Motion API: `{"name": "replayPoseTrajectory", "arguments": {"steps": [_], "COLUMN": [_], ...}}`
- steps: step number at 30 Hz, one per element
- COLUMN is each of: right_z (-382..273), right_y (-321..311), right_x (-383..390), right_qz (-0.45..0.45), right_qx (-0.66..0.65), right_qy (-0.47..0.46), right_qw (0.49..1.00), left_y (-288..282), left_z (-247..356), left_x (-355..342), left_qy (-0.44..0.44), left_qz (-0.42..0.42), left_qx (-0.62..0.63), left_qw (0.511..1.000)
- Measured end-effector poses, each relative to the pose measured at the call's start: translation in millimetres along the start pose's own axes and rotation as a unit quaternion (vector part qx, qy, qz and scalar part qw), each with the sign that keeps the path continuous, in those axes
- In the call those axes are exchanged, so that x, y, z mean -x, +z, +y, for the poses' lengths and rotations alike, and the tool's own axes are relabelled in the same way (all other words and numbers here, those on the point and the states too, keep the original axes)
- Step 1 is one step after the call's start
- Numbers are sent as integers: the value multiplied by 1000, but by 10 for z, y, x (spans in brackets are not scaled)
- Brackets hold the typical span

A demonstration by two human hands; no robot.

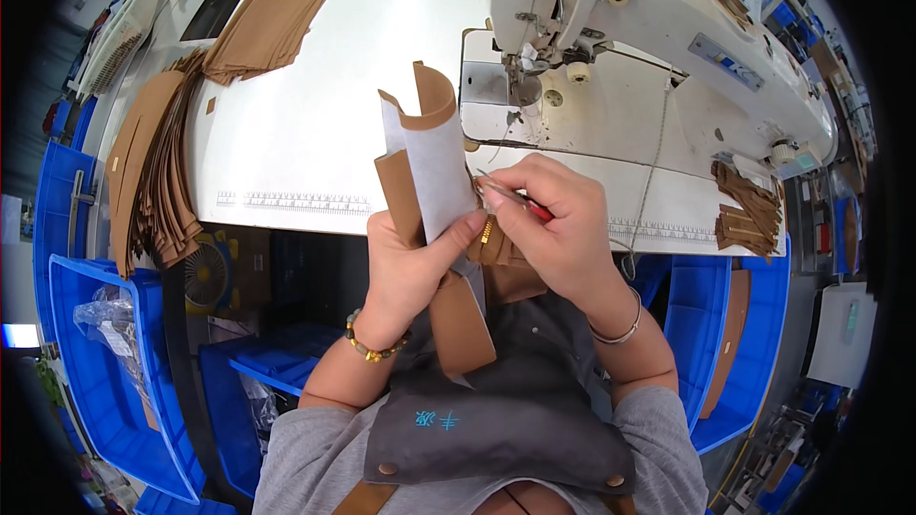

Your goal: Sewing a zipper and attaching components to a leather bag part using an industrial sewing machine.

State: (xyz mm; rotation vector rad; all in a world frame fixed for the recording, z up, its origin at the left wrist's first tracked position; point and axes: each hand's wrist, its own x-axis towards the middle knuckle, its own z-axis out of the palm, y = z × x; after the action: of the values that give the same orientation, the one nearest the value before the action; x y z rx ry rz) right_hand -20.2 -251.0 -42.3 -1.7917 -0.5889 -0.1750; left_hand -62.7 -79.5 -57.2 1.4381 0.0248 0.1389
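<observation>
My left hand (410,267) is closed around a brown piece with white backing (439,162), curled at its upper end, with brown panels hanging below the grip. My right hand (549,219) grips a thin metal tool with a red handle (530,205), like tweezers or small snips, its tip at the right edge of that piece. A short gold strip (487,230), perhaps zipper teeth, shows beside my right fingers; the tool's exact contact is too small to tell. The sewing machine's needle area (523,76) stands just beyond my hands.
Stacks of brown pieces (267,24) and strips (157,162) lie on the white table (315,133) at left; more brown scraps (742,210) lie at right. Blue bins (172,451) stand below on both sides. The machine's body (792,105) spans the back right.
</observation>
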Motion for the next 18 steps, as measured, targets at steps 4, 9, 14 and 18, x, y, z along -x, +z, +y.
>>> {"name": "replayPoseTrajectory", "arguments": {"steps": [4,9,14,18], "right_z": [-77,-117,-72,-49], "right_y": [-7,-41,-18,26], "right_x": [-2,-26,-1,47], "right_qz": [16,-1,18,31], "right_qx": [68,104,61,0], "right_qy": [-23,-8,-20,26], "right_qw": [997,994,998,999], "left_y": [12,30,-14,-41], "left_z": [-40,-77,-12,29], "left_x": [23,35,21,19], "left_qy": [24,27,28,-30], "left_qz": [-8,7,-4,-11], "left_qx": [-27,-22,-38,57], "left_qw": [999,999,999,998]}}
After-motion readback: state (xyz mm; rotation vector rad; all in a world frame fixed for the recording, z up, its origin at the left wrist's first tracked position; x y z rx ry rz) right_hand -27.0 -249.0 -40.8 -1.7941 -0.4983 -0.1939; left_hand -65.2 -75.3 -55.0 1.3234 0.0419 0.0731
